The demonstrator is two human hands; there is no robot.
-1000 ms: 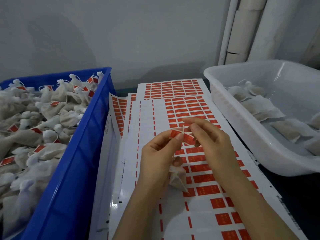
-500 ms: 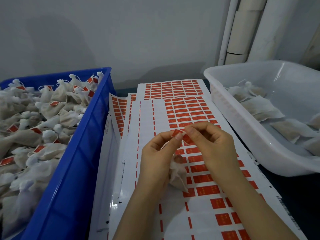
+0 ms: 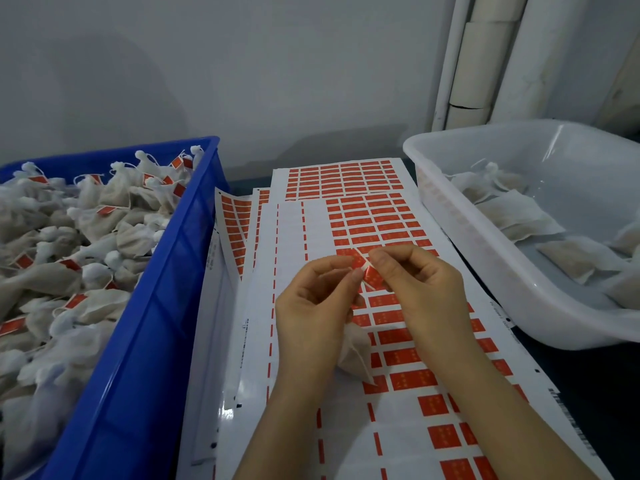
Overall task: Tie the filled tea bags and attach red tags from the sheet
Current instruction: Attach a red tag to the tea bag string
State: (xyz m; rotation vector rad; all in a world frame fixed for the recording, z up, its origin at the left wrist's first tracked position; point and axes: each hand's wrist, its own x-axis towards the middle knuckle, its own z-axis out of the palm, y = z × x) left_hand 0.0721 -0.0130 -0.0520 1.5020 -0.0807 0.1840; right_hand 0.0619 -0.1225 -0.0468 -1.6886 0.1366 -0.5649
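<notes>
Above the sheet of red tags (image 3: 349, 220), my left hand (image 3: 311, 313) and my right hand (image 3: 422, 292) meet over one red tag (image 3: 367, 270). Both hands pinch this tag between thumb and fingertips, and it is folded around a thin white string. A filled tea bag (image 3: 356, 355) hangs under my left palm, held by its lower fingers. Much of the bag is hidden behind that hand.
A blue crate (image 3: 145, 323) on the left is heaped with tied, tagged tea bags. A white plastic tub (image 3: 485, 271) on the right holds several untied bags. More tag sheets (image 3: 235, 220) lie fanned beneath the top one. A grey wall stands behind.
My fingertips have closed in on the red tag, folding it tighter around the string. The bag under my left hand has barely moved.
</notes>
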